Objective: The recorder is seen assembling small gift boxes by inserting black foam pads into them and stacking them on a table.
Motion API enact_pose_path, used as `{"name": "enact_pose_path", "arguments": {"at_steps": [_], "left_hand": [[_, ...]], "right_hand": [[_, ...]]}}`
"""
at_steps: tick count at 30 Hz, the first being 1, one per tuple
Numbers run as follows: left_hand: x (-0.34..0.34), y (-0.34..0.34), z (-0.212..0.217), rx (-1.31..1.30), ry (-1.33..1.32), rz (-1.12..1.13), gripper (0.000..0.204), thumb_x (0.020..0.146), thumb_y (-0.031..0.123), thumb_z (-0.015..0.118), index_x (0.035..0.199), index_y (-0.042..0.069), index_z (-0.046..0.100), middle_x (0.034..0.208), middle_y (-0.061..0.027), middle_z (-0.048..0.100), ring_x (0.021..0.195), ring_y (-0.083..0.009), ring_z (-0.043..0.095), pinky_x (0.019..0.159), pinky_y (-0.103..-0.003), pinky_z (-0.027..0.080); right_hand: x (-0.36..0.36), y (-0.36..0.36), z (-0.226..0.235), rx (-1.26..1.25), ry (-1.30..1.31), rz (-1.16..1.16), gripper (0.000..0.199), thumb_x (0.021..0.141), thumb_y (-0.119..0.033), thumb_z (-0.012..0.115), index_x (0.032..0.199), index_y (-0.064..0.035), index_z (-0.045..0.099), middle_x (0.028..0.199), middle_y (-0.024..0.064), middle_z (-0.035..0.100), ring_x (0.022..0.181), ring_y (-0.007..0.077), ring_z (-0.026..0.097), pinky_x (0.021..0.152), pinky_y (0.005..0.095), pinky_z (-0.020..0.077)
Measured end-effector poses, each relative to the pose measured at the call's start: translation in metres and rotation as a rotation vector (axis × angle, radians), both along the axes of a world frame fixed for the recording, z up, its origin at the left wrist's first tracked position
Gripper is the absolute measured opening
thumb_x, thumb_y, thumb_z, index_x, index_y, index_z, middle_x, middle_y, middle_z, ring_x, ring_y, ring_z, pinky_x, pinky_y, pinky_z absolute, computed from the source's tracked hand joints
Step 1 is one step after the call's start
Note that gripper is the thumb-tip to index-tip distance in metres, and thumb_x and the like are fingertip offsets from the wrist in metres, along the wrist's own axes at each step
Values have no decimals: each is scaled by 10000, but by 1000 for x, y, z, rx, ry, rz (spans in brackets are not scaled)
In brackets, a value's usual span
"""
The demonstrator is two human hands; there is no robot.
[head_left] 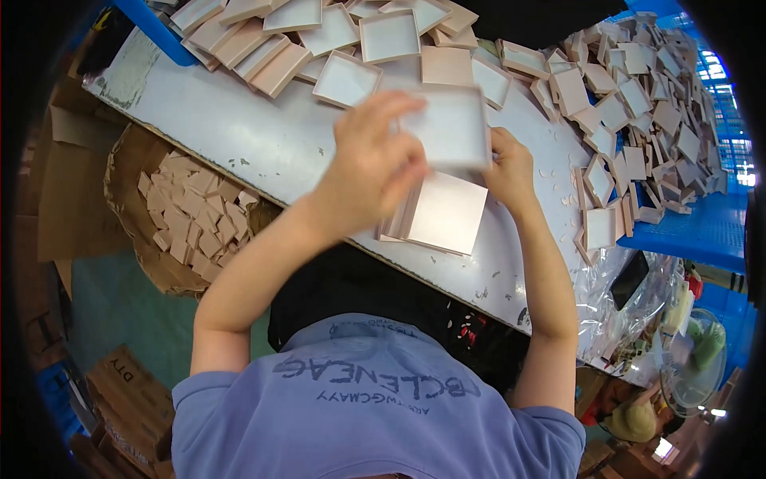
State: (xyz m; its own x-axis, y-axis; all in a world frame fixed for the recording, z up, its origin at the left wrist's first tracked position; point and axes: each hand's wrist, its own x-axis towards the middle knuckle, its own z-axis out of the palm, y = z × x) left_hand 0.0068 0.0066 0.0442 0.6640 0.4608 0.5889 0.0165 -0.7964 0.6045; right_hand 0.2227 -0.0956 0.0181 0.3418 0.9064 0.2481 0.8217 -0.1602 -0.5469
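Head view, left hand (373,164): is hovering over the worktop (263,136), blurred, its fingers curled around the left edge of a square white-lined box tray (451,128); the grip is closing on that tray.
Head view, right hand (509,169): is lying at the tray's right lower corner, fingers tucked against its edge; the grip is closing on the same tray, though how tightly cannot be told.
Head view, box tray: is being held between both hands, open face up, above and partly overlapping the top of a pink stack.
Head view, stack of pink lids (443,214): is resting on the worktop just below the tray, near the front edge, its topmost flat pink face showing.
Head view, far trays (347,78): are lying in loose overlapping rows along the back of the worktop, some showing white insides, some pink backs.
Head view, right-hand heap (638,104): is spreading over the worktop's right end and onto a blue surface, many small pink and white box pieces jumbled together.
Head view, carton of pink pieces (195,211): is sitting below the worktop's left front edge, well apart from both hands.
Head view, clear plastic sheet (618,307): is hanging crumpled at the worktop's right front corner.
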Motion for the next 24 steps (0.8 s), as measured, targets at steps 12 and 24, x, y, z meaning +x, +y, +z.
{"name": "enact_pose_path", "arguments": {"at_steps": [12, 24], "left_hand": [[-8, -40, -20, -164, 163, -381, 268, 752, 200, 699, 842, 64, 486, 1378, -202, 333, 1273, -412, 321, 1010, -492, 244], [-1, -37, -20, -89, 55, -297, 1048, 622, 219, 805, 1403, 1, 140, 1342, -187, 347, 1237, -320, 385, 995, -420, 289]], "right_hand": [[-5, -35, 28, 580, -356, -33, 80, 788, -4, 620, 858, -10, 659, 779, 101, 614, 654, 225, 570, 589, 301, 462], [-53, -67, 69, 90, -467, 613, 244, 620, -140, 589, 832, -25, 622, 751, 22, 516, 629, 162, 494, 559, 266, 411]]}}
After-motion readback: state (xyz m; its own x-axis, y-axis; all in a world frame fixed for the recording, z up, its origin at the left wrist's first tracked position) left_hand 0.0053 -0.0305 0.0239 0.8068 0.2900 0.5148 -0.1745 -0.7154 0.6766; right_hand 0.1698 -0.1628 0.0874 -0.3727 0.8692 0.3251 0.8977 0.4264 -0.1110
